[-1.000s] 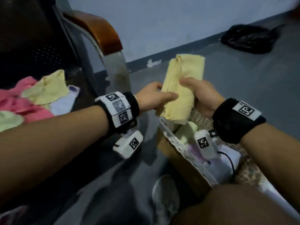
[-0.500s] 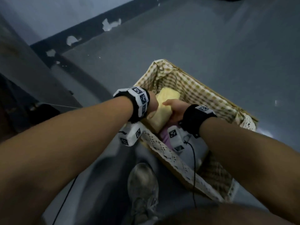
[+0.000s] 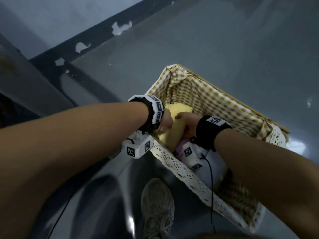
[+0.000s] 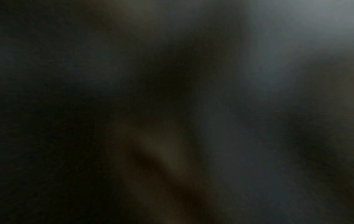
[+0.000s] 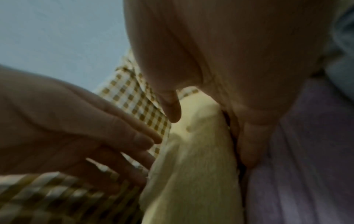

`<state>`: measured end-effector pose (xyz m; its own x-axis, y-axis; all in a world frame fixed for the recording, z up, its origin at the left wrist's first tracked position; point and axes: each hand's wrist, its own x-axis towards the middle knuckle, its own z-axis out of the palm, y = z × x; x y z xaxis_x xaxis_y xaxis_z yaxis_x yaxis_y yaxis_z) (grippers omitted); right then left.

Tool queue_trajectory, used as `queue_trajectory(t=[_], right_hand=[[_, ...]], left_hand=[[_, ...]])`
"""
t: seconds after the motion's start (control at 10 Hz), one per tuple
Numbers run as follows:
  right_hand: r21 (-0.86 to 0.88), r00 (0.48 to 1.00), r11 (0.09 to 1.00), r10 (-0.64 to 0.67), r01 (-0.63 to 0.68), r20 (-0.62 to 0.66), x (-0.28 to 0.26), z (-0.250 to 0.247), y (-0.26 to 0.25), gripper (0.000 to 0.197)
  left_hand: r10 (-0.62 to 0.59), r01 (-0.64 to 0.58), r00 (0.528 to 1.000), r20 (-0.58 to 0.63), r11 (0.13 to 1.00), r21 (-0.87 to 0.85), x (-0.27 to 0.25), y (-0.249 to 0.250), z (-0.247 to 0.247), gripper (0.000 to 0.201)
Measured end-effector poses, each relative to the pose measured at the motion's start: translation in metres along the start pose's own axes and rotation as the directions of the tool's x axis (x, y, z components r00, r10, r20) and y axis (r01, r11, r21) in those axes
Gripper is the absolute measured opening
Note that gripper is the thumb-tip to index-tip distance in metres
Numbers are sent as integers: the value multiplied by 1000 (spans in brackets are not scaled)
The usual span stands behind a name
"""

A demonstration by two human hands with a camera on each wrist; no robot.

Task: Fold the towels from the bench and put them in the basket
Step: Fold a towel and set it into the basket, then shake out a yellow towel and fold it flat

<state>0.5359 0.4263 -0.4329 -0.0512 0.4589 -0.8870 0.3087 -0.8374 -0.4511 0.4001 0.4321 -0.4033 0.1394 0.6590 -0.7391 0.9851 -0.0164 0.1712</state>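
Note:
A folded yellow towel [image 3: 172, 133] stands on edge at the left end of the wicker basket [image 3: 215, 104], which has a checked lining. My right hand [image 3: 185, 120] pinches it from the right, with the thumb [image 5: 170, 109] on one face and the fingers [image 5: 249, 145] on the other. My left hand [image 3: 166, 122] lies against its left face, and its straight fingers [image 5: 122, 136] sit between the towel [image 5: 191, 181] and the lining [image 5: 130, 97]. A purple towel [image 3: 181, 150] lies beside it. The left wrist view is dark and blurred.
A pale towel [image 3: 217, 171] lies further along inside the basket, whose lace rim [image 3: 172, 163] runs close to my shoe [image 3: 157, 204]. Grey floor surrounds the basket. A dark skirting board [image 3: 96, 45] runs along the wall, and a cable hangs from the right wrist.
The yellow towel has come down from above the basket into its left end, with both hands on it. My view has swung from the bench down to the basket.

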Motion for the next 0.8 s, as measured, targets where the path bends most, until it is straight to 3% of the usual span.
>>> queue_trajectory(t=[0.1,0.2,0.4,0.6,0.8], right_hand=[[-176,993,980,-102,90,-60,-32,-4,-13,36],[-412,946,879,-306,239,-105,-82,6,-37,24],[-490,811,676,-573,550,118,-190,71,-79,25],[-547,652,395,-624,738,430,-265,185,-102,26],[-542,554,219,-585,811,593,-294,320,-94,23]], left_hand=[[-33,34,995,-99,999,13,-37,15,-8,32],[68,-87,960,-270,994,-58,-73,14,-28,37],[106,-202,862,-496,969,-144,-204,-33,-71,21],[-51,-191,726,-685,943,-273,-328,-140,-51,21],[-276,-72,650,-708,905,-419,-406,-252,20,23]])
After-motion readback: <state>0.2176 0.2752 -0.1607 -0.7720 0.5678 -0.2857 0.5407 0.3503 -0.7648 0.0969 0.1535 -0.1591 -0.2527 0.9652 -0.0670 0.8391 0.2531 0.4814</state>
